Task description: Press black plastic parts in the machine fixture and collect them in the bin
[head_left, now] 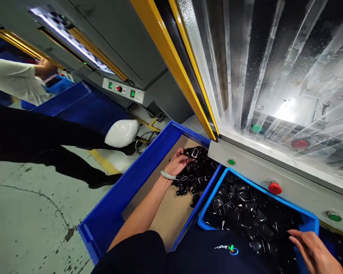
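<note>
Loose plastic parts (196,179) lie in a cardboard-lined bin (108,201), just left of a fuller crate (213,196) below the machine's button strip (274,171).

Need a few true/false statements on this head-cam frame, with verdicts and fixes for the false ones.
1. The left hand wears a pale bangle. True.
2. The left hand touches black plastic parts in a dark blue bin. True.
3. The right hand is in that same bin. False: it is at a separate bright blue crate holding similar black parts.
4. A red button sits between green lights beside the crate. True.
5. Another person stands at the right of the view. False: a person in a white top is at the upper left.
</note>
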Demonstrator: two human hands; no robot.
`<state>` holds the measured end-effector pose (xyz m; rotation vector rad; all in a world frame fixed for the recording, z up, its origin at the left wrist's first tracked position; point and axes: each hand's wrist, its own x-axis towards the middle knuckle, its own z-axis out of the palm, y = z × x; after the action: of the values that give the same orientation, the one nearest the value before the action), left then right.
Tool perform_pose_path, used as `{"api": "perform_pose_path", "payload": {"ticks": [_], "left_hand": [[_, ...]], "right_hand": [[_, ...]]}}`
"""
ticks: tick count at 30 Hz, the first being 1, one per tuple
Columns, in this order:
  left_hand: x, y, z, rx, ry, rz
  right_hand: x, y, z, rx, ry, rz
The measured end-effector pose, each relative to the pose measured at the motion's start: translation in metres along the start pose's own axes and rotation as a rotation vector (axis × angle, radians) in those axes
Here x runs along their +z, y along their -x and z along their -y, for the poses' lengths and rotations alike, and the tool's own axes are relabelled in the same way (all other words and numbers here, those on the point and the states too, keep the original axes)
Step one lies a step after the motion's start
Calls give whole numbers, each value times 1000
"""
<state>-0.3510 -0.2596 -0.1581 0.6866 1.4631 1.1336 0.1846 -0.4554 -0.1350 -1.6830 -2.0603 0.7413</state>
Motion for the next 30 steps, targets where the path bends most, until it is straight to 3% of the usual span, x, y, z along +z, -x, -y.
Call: {"api": "perform_pose_path", "payload": {"ticks": [4,7,10,13,19,24,27,30], "left_hand": [[67,50,-15,2,100,402],[125,77,-22,-63,88,626],[167,96,-28,-84,77,821],[191,107,-36,-97,67,950],[209,113,-45,-177,111,1059],[227,103,-46,-203,51,994],[242,87,-57,-135,-26,996],[260,61,-81,-3,45,953]], "right_hand": [[-22,-33,60,-172,-4,-179],[-28,-62,103,-336,-46,-347],[-28,-82,121,-498,-89,-421],[-28,-95,121,-569,-82,-408],[-34,-104,112,-590,-64,-397],[-43,-108,106,-568,97,-367],[-67,-126,108,-527,168,-330],[-109,-172,111,-373,139,-476]]}}
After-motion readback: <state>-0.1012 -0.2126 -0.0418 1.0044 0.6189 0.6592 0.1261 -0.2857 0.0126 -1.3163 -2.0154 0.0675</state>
